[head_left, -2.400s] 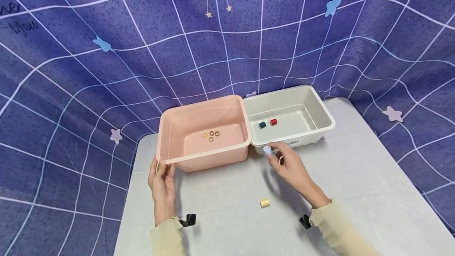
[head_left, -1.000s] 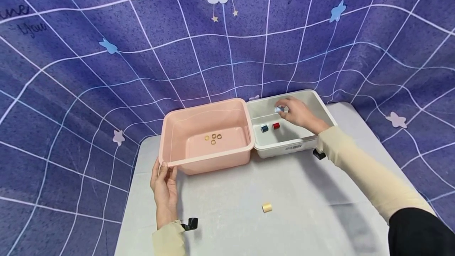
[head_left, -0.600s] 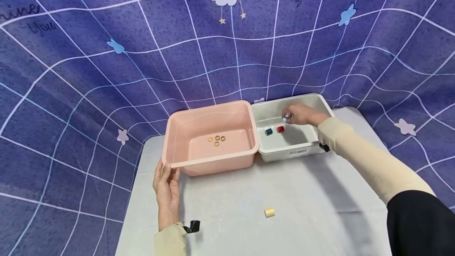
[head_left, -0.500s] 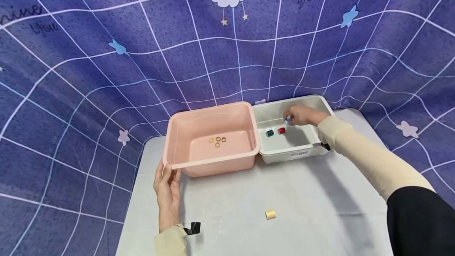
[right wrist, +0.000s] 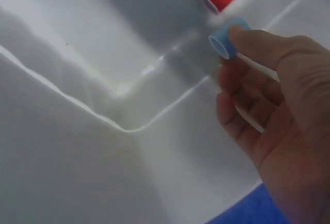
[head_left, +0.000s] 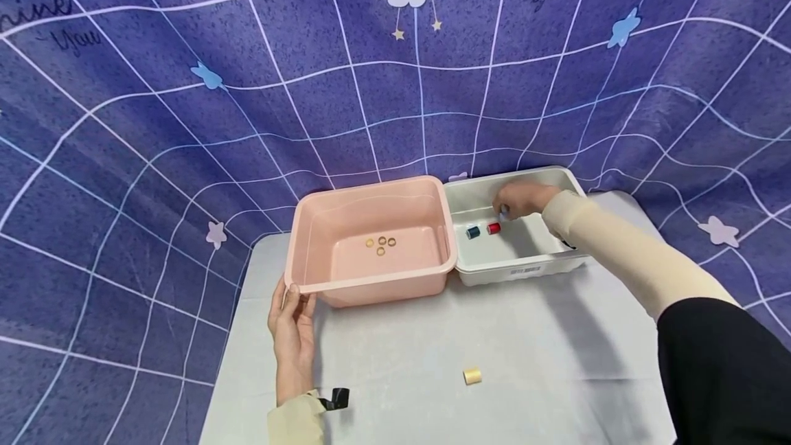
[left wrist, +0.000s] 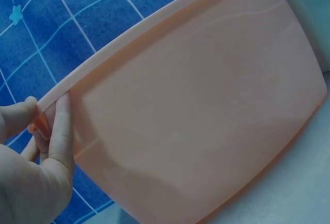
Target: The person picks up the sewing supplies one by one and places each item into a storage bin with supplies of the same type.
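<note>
In the right wrist view, my right hand [head_left: 522, 199] pinches a light blue thread spool [right wrist: 226, 39] between thumb and fingers, low inside the pale grey tub [head_left: 494, 269]. The head view shows only a sliver of that spool below the fingers. A red thread spool [head_left: 494, 228] and a dark teal one [head_left: 472, 233] lie close by on the tub floor. My left hand [head_left: 293, 332] grips the near left corner of the pink tub [head_left: 371, 289], thumb over the rim [left wrist: 85, 74] and fingers beneath it.
Several small gold rings [head_left: 369, 243] lie on the pink tub's floor. The two tubs stand side by side, rims meeting. A yellow thread spool [head_left: 472, 376] lies on the pale tablecloth [head_left: 395, 362] in front. A blue patterned curtain [head_left: 346, 101] hangs behind.
My right hand has carried the light blue spool from in front of the grey tub, over its rim and down beside the red spool. The left hand keeps its hold on the pink tub.
</note>
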